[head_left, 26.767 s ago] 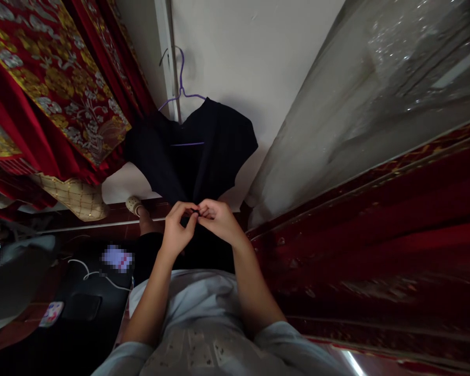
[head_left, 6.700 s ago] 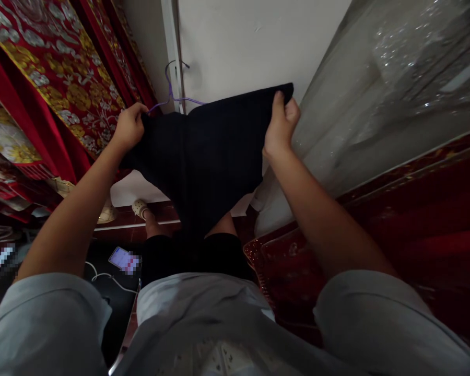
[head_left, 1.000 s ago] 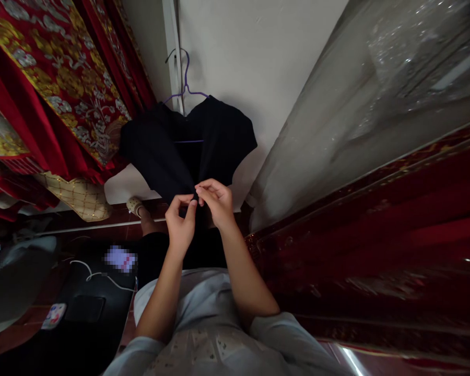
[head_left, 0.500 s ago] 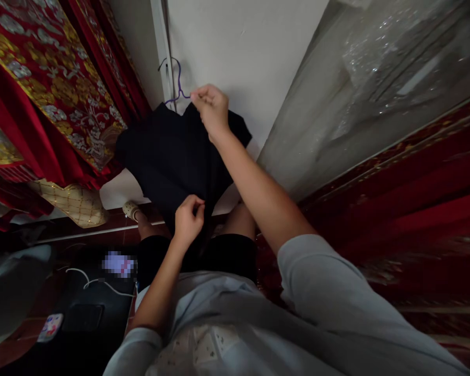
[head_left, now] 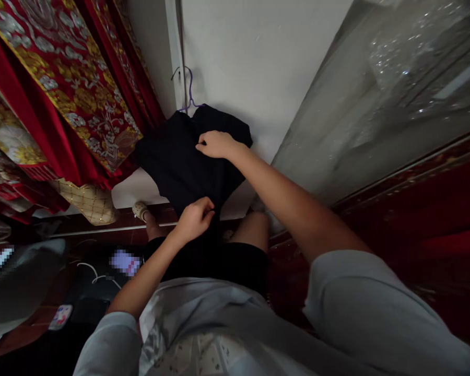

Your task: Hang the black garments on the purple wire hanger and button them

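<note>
A black short-sleeved garment point(head_left: 180, 162) hangs on a purple wire hanger point(head_left: 189, 94) hooked at the white wall. My right hand point(head_left: 216, 144) rests on the upper front of the garment, fingers bent and pressing on the cloth. My left hand point(head_left: 196, 216) is closed in a pinch on the garment's lower hem. What, if anything, lies between those fingers besides cloth is too small to see.
Red and gold embroidered fabrics point(head_left: 62, 78) hang at the left. Clear plastic sheeting point(head_left: 376, 94) covers hanging items at the right, above dark red cloth point(head_left: 415, 219). A lit phone point(head_left: 124, 262) with a white cable, and another phone point(head_left: 60, 317), lie on a dark surface below left.
My right hand has dropped from the hanger's neck down onto the garment's chest. My left hand keeps its pinch on the hem. A second ago both hands pinched together at the hem.
</note>
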Motion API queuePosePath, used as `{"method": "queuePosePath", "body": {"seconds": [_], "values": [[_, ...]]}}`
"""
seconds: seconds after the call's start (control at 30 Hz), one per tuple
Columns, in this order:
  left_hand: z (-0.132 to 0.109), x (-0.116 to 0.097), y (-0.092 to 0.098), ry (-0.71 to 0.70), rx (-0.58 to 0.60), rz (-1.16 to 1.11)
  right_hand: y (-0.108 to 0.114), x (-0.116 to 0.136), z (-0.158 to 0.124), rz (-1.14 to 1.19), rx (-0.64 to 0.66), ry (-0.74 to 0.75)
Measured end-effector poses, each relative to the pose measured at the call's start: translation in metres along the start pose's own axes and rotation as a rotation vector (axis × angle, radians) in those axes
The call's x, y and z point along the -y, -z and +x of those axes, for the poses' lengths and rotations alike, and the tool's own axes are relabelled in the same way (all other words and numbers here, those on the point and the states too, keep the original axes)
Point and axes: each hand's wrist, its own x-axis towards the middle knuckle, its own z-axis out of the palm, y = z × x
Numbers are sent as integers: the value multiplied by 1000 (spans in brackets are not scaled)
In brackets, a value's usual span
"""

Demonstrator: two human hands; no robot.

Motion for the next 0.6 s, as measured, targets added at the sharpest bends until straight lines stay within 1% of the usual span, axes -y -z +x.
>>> {"method": "queuePosePath", "body": {"seconds": [0.13,0.2,0.27,0.37,0.43,0.47,0.5,0.53,0.6], "values": [[7,-1,10,-19,96,66,10,1,1,-12,125,-58],[11,-6,13,-38,150,138,6,-3,1,1,149,-56],[14,-11,11,-62,190,234,-6,-10,0,92,108,-49],[16,-14,6,-87,248,360,-26,-21,-4,404,-30,-44],[19,-14,8,-110,265,398,-31,-26,-8,601,-115,-14],[22,-14,12,-132,238,407,-30,-27,-11,668,-161,16],[27,-14,19,-163,178,411,-27,-27,-13,712,-209,50],[35,-15,28,-200,89,411,-24,-26,-15,739,-258,86],[57,-17,53,-281,-135,401,-14,-24,-17,760,-336,146]]}}
